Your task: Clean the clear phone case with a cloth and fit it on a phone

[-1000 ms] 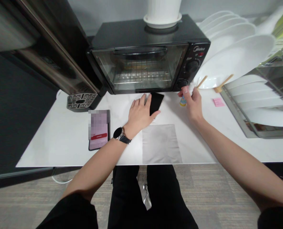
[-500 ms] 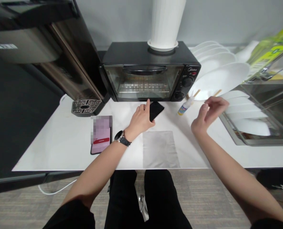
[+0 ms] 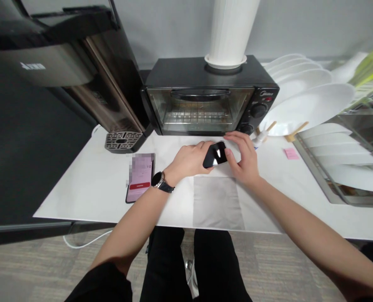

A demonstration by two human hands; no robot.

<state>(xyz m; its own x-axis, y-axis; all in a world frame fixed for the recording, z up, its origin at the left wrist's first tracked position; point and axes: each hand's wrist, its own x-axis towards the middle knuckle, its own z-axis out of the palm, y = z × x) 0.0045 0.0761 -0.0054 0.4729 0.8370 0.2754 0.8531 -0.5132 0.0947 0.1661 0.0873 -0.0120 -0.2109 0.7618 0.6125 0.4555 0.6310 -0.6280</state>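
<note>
Countertop (image 3: 79, 180) with black toaster oven (image 3: 186, 73), seen from the wearer's head; places are given relative to the oven. Directly in front of the oven, the left hand (image 3: 191, 160) is wrapped around a black smartphone (image 3: 212, 159), whose glossy face shows a bright reflection. The right hand (image 3: 247, 161) is half spread, thumb and fingers apart, at the phone's right edge; whether the thumb touches it cannot be told. The strip between oven and hands is narrow. Farther forward of the oven, a grey cloth (image 3: 217, 205) lies flat, its near edge almost meeting the counter's front edge. The broadest stretch of white surface extends forward and left of the oven, beyond a second smartphone (image 3: 144, 178) with a lit pink screen and red button, its writing partly masked. Right of the oven are a small bottle (image 3: 259, 139), partly hidden by the right hand, a pink sticky note (image 3: 291, 153) and a metal sink rim (image 3: 334, 197). The oven's panel reads "Midea"; white lettering on the dispenser (image 3: 57, 63), left of the oven, is illegible.
</note>
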